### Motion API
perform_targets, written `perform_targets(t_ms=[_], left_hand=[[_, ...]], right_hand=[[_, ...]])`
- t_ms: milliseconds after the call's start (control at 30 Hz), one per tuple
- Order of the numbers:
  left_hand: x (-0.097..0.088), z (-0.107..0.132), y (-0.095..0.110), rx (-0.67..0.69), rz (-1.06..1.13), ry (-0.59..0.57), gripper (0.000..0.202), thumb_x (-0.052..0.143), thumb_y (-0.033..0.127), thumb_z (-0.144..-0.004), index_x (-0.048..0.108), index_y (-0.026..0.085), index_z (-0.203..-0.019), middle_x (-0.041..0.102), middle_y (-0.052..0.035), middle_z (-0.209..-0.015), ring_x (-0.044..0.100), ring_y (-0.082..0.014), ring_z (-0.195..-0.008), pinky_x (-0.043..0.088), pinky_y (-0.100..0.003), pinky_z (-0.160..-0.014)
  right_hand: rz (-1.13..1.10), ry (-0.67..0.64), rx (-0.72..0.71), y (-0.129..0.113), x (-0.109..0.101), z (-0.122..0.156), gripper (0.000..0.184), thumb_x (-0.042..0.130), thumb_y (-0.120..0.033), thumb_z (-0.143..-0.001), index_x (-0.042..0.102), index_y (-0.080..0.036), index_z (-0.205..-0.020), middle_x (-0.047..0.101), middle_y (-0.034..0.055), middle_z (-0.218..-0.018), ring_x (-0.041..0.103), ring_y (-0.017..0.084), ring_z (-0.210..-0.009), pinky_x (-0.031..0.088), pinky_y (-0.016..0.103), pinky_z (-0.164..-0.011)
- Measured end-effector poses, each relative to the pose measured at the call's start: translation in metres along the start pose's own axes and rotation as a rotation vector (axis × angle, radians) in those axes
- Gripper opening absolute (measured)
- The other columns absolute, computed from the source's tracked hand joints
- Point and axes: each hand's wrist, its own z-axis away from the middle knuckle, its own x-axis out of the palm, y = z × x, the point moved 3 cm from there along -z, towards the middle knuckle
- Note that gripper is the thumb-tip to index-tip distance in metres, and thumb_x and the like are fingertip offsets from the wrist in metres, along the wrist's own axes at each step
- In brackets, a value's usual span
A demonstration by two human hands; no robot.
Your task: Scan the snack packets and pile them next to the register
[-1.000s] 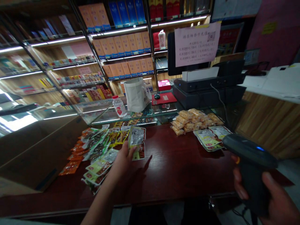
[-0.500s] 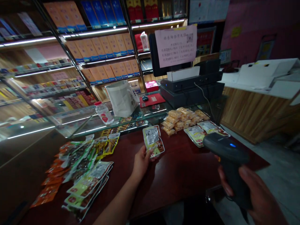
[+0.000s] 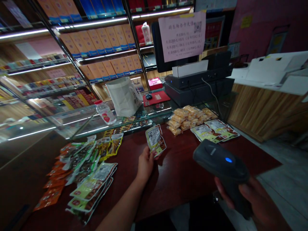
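Wall shelving (image 3: 72, 48) fills the view from nine to twelve o'clock, its lit tiers packed with rows of orange, blue and red boxes. In front of me lies a dark red counter (image 3: 183, 179). A glass display case (image 3: 72, 123) runs along its far edge from nine to one o'clock, with small cartons showing through the top.

At one o'clock a black till (image 3: 199, 86) sits on the case, with a pink paper notice (image 3: 183, 35) fixed to its screen. At twelve o'clock a white bag (image 3: 124, 96) stands upright on the glass; I cannot tell what is in it. A clear bottle (image 3: 105, 113) with a red label stands just beside it, at eleven.

Loose packets (image 3: 86, 166) in green, orange and yellow are spread over the counter at nine o'clock. At one o'clock is a heap of yellow wrapped snacks (image 3: 190, 117), with flat green-and-white pouches (image 3: 214, 131) touching its near side.

At four o'clock my right hand (image 3: 257, 205) is wrapped tightly round the grip of a black barcode scanner (image 3: 220, 162), whose blue light is on and whose nose points to eleven o'clock. At the centre, the thumb and fingers of my left hand (image 3: 144, 163) pinch the lower edge of a snack packet (image 3: 155, 140). It is held upright above the counter with its printed label facing me.
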Motion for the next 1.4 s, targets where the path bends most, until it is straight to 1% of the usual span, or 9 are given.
perform_targets(t_ms=[200,367,500,633,833,1033,1133,1267,1400], left_hand=[[0.001,0.001,0.003,0.04,-0.054,-0.003,0.025,0.056,0.038,-0.085,0.056,0.018,-0.1,0.069,-0.0075,-0.095,0.071,-0.0208,-0.077,0.061,-0.035,-0.069],[0.002,0.005,0.014,0.119,-0.198,0.009,0.019,0.053,0.036,-0.087,0.058,0.019,-0.094,0.07,-0.0051,-0.087,0.07,-0.0196,-0.075,0.057,-0.03,-0.07],[0.002,0.008,0.021,0.118,-0.254,0.004,0.018,0.051,0.036,-0.087,0.058,0.02,-0.092,0.071,-0.0046,-0.085,0.069,-0.0198,-0.074,0.055,-0.028,-0.068],[0.0,0.007,0.023,0.118,-0.39,0.033,0.017,0.05,0.036,-0.087,0.058,0.021,-0.091,0.073,-0.0065,-0.088,0.07,-0.0226,-0.08,0.052,-0.029,-0.07],[-0.001,0.005,0.021,0.147,-0.49,0.042,0.018,0.046,0.035,-0.088,0.056,0.021,-0.09,0.074,-0.0096,-0.096,0.071,-0.0238,-0.085,0.051,-0.03,-0.073],[0.0,0.004,0.018,0.115,-0.448,0.034,0.016,0.046,0.035,-0.086,0.055,0.022,-0.089,0.075,-0.0086,-0.095,0.072,-0.0233,-0.083,0.053,-0.029,-0.071],[0.001,0.004,0.016,0.111,-0.414,0.019,0.017,0.047,0.037,-0.087,0.054,0.022,-0.089,0.075,-0.0099,-0.097,0.073,-0.0234,-0.082,0.054,-0.03,-0.071],[0.001,0.004,0.014,0.131,-0.459,0.045,0.017,0.047,0.036,-0.087,0.055,0.022,-0.089,0.075,-0.0108,-0.097,0.072,-0.0247,-0.085,0.055,-0.032,-0.074],[0.002,0.004,0.011,0.102,-0.367,0.021,0.017,0.048,0.037,-0.087,0.055,0.022,-0.09,0.075,-0.009,-0.096,0.073,-0.023,-0.08,0.056,-0.03,-0.068]], right_hand=[[-0.042,0.004,0.066,-0.006,0.007,0.002,0.046,0.074,-0.062,-0.074,0.075,-0.017,-0.086,0.07,0.0061,-0.068,0.051,0.01,-0.043,0.041,0.021,-0.043],[-0.071,-0.014,0.103,-0.009,0.011,0.003,0.045,0.075,-0.06,-0.073,0.074,-0.016,-0.084,0.067,0.0044,-0.063,0.051,0.009,-0.044,0.039,0.02,-0.043],[-0.053,-0.033,0.103,-0.009,0.01,0.002,0.048,0.074,-0.062,-0.074,0.073,-0.016,-0.084,0.067,0.0049,-0.064,0.05,0.009,-0.044,0.04,0.02,-0.043],[-0.039,-0.066,0.086,-0.01,0.009,0.001,0.048,0.071,-0.063,-0.076,0.073,-0.016,-0.088,0.068,0.0054,-0.067,0.051,0.009,-0.045,0.04,0.02,-0.044],[0.003,-0.094,0.062,-0.012,0.008,0.001,0.047,0.068,-0.063,-0.079,0.069,-0.016,-0.076,0.064,0.0039,-0.066,0.049,0.009,-0.043,0.039,0.021,-0.043],[0.032,-0.16,0.076,-0.009,0.007,0.0,0.048,0.066,-0.062,-0.081,0.068,-0.014,-0.074,0.061,0.0036,-0.063,0.047,0.009,-0.043,0.033,0.022,-0.043],[0.017,-0.182,0.073,-0.01,0.007,0.0,0.05,0.066,-0.063,-0.081,0.068,-0.014,-0.074,0.062,0.0042,-0.065,0.048,0.009,-0.045,0.034,0.022,-0.044],[0.026,-0.196,0.077,-0.01,0.004,0.001,0.051,0.064,-0.064,-0.081,0.067,-0.014,-0.072,0.059,0.003,-0.061,0.046,0.01,-0.043,0.034,0.022,-0.043],[0.034,-0.205,0.043,-0.009,0.0,0.001,0.047,0.063,-0.06,-0.084,0.068,-0.014,-0.075,0.061,0.0042,-0.064,0.048,0.01,-0.045,0.033,0.022,-0.042]])
